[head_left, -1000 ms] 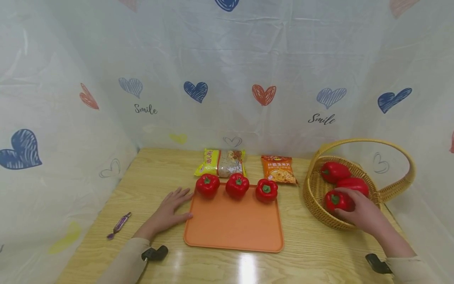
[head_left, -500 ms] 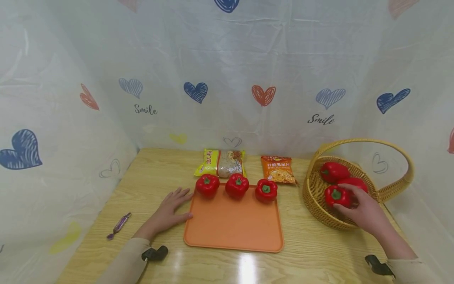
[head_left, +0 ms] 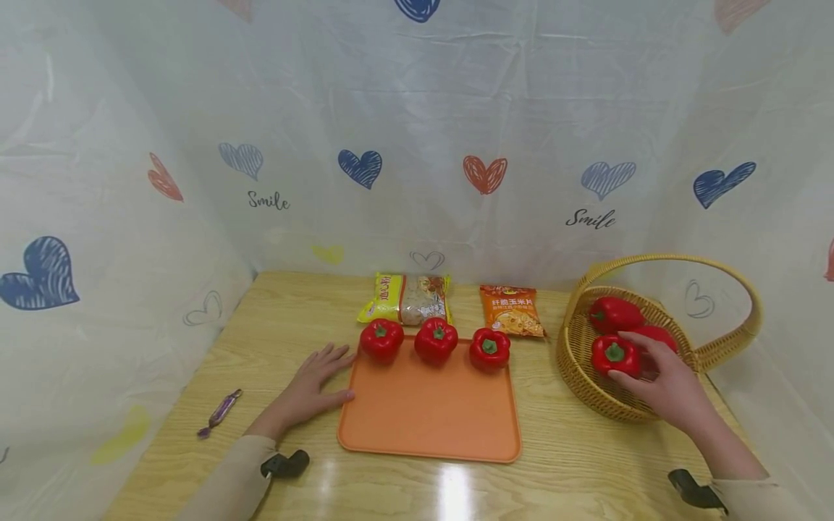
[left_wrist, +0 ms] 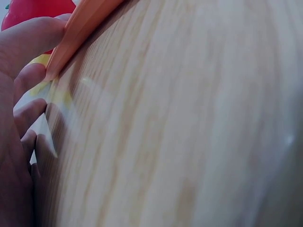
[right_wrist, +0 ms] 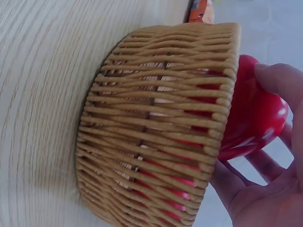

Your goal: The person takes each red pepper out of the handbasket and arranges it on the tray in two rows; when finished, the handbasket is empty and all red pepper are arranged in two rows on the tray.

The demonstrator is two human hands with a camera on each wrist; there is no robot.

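Note:
My right hand (head_left: 671,383) grips a red bell pepper (head_left: 615,354), its green stem facing up, at the near side of the wicker basket (head_left: 580,383). In the right wrist view that pepper (right_wrist: 255,113) bulges above the basket's rim, with thumb and fingers around it. Two more red peppers lie in the basket; one (head_left: 615,314) is at the back, the other (head_left: 659,334) partly behind my hand. Fingers spread, my left hand (head_left: 309,391) rests on the table, its thumb touching the left edge of the orange tray (head_left: 430,420).
Three red bell peppers (head_left: 436,341) stand in a row along the tray's far edge. Behind them lie a yellow food packet (head_left: 407,298) and an orange snack packet (head_left: 512,311). A purple wrapped candy (head_left: 220,412) is at the left. The basket's tall handle (head_left: 730,275) arches over it.
The gripped pepper has shifted slightly up and left within the basket, and its stem has come into fuller view. My left hand has stayed still.

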